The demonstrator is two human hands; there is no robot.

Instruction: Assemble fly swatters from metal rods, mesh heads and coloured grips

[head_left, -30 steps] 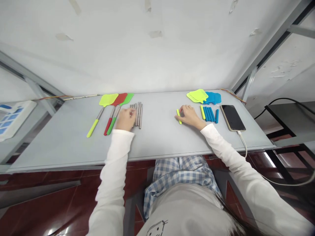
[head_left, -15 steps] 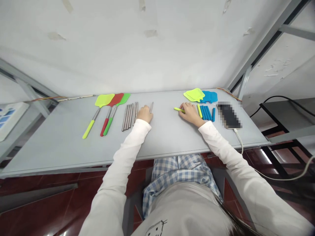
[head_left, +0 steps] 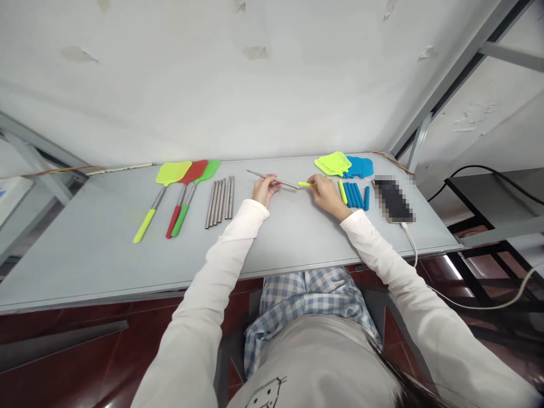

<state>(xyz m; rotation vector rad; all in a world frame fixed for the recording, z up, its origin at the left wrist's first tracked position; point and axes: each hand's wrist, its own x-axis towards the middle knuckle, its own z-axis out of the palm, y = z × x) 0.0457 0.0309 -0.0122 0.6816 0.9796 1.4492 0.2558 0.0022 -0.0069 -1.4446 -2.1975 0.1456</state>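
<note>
Between the fingers of my left hand [head_left: 264,190] is a thin metal rod [head_left: 285,183], tilted across the middle of the table. Its right end comes close to a yellow handle grip [head_left: 304,184] that my right hand [head_left: 327,195] pinches; whether the two touch I cannot tell. Left of my left hand lie several more metal rods [head_left: 219,201] side by side. Beside my right hand rest another yellow grip [head_left: 342,192] and several blue grips [head_left: 354,195]. Behind them are yellow fly swatter heads [head_left: 334,163] and blue fly swatter heads [head_left: 360,166].
Assembled yellow [head_left: 173,172], red [head_left: 196,170] and green [head_left: 209,169] fly swatters lie on the left of the grey table [head_left: 85,249]. At the right lies a phone [head_left: 394,199] with a white cable [head_left: 410,241]. A wall stands behind the table, with metal frame posts at both sides.
My left hand has lifted a metal rod off the table and turned it sideways, its end now near the yellow grip. My right hand keeps its grip, barely moved.
</note>
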